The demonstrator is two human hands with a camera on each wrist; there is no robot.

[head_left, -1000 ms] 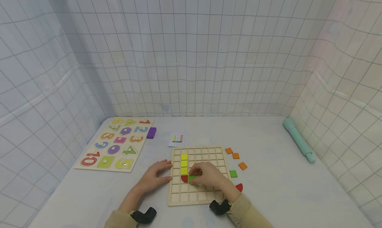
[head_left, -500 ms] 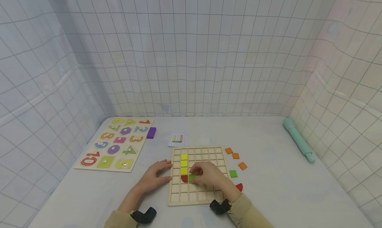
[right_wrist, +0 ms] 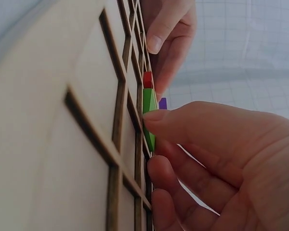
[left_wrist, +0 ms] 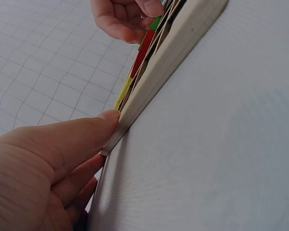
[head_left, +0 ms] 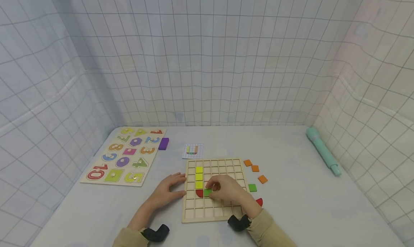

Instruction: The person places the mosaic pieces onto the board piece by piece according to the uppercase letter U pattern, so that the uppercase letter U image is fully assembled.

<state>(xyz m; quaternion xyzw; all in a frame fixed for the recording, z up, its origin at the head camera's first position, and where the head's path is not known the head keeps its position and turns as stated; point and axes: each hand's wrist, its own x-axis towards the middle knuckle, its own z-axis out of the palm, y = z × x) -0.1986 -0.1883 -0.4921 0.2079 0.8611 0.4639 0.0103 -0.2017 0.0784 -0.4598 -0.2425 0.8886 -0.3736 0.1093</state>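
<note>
1. Head view. On the surface [head_left: 291, 204] we see a wooden grid board [head_left: 199, 213]. Inside it, three yellow tiles [head_left: 199, 177] form a column toward the board's left edge; a red rounded tile [head_left: 199, 193] continues that column on the near side, and a green tile [head_left: 207, 192] sits just right of the red one. The right hand [head_left: 228, 189] reaches across the board, its grip narrowed to a pinch on the green tile. The left hand [head_left: 166, 193] lies at the board's left edge, its grip loosely spread. Right of the board we find three orange tiles [head_left: 255, 168], a second green tile [head_left: 252, 187] and a second red tile [head_left: 260, 201]. A pattern card [head_left: 193, 151] lies just beyond its far edge.
2. Left wrist view. We see the board nearly edge-on, the left thumb and a fingertip touching its rim, with no tile held.
3. Right wrist view. We see the right thumb against the green tile, above the board's cells; whether the tile is fully seated we cannot tell.
</note>
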